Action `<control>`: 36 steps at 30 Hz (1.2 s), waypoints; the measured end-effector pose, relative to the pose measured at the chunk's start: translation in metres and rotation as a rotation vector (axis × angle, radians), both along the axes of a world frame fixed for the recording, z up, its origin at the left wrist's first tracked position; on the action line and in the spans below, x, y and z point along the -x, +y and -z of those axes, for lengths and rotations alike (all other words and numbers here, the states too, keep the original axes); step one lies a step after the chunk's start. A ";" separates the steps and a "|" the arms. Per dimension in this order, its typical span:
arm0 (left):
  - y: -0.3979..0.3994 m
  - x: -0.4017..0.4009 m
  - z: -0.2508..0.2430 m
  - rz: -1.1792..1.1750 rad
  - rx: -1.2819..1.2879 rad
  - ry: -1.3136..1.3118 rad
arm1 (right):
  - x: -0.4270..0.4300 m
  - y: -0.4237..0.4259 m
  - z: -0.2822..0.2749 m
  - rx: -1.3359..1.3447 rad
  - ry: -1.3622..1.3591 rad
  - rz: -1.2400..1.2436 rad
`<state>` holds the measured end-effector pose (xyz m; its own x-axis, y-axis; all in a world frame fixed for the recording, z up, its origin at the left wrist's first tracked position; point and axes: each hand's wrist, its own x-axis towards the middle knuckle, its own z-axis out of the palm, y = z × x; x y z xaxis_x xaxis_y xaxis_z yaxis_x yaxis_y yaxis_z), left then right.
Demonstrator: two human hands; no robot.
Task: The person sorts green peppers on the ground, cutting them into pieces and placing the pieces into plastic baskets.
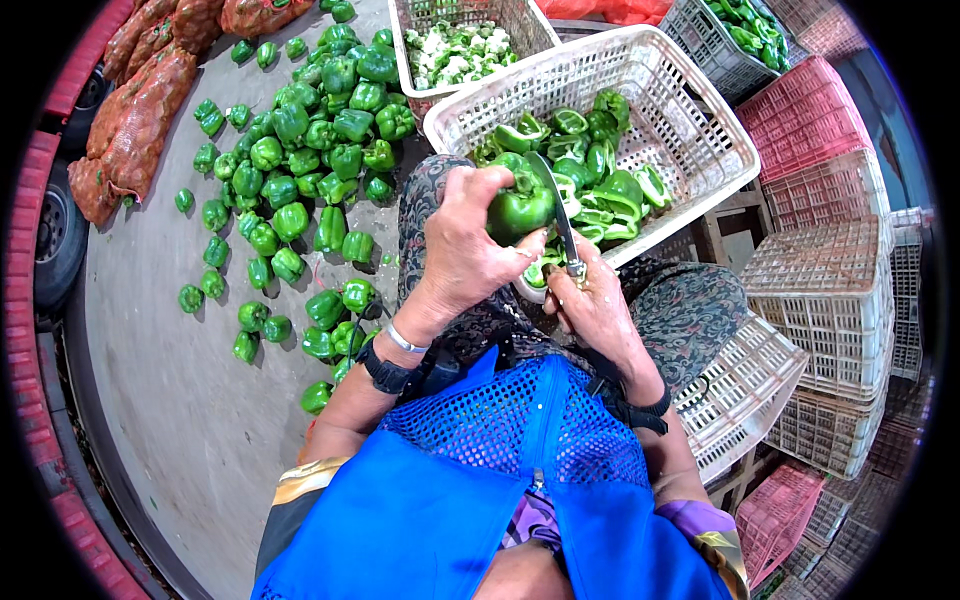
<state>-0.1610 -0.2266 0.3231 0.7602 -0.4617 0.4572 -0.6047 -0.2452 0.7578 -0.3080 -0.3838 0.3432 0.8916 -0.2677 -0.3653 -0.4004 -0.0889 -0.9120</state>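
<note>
A whole green bell pepper is gripped in my left hand, its stem end facing away from me. My right hand holds a knife by its handle, and the dark curved blade lies along the pepper's right side. Whether the blade has entered the flesh I cannot tell. Both hands are over the near edge of a white plastic crate. Inside that crate lie cut green pepper pieces, several showing pale inner flesh.
Many whole peppers are spread over the concrete floor at left. Behind stands a crate of pale trimmings. Filled mesh sacks lie by a vehicle wheel. Stacked plastic crates rise at right; another holds green peppers.
</note>
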 end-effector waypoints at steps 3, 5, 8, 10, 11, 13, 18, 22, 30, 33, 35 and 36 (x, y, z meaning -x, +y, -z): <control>-0.003 0.001 0.003 -0.033 -0.076 -0.119 | -0.004 0.000 0.019 0.018 0.006 0.038; -0.002 0.003 0.002 -0.023 -0.130 -0.226 | -0.008 -0.001 0.028 0.029 -0.002 0.041; -0.003 0.005 0.007 0.124 -0.146 -0.274 | -0.014 -0.005 0.035 -0.026 -0.016 0.037; -0.009 0.010 0.011 0.139 -0.054 -0.252 | -0.019 -0.009 0.039 -0.042 0.139 0.008; -0.012 0.008 0.009 0.129 0.019 -0.149 | -0.017 -0.008 0.044 -0.034 0.152 0.019; -0.016 -0.001 0.012 0.035 0.210 0.153 | -0.013 -0.006 0.055 -0.047 0.170 0.059; 0.000 -0.009 0.014 0.026 0.392 0.233 | -0.006 -0.023 0.065 -0.454 0.016 0.173; 0.001 0.005 0.024 0.302 0.383 0.599 | -0.014 -0.035 0.062 -0.891 -0.207 0.284; 0.001 0.003 0.022 0.377 0.220 0.879 | -0.009 -0.031 0.033 -0.399 -0.332 0.321; 0.001 0.004 0.038 0.385 0.241 0.909 | -0.009 -0.023 0.016 -0.292 -0.270 0.260; 0.001 0.003 0.042 0.285 0.091 0.893 | -0.010 -0.014 0.005 -0.192 -0.237 0.219; -0.001 0.004 0.039 0.255 0.039 0.890 | -0.011 -0.013 0.008 -0.171 -0.280 0.222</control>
<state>-0.1647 -0.2276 0.2839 0.7163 -0.6597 -0.2274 0.1720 -0.1489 0.9738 -0.2971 -0.3969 0.3357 0.8903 -0.4215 -0.1722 -0.1266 0.1341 -0.9828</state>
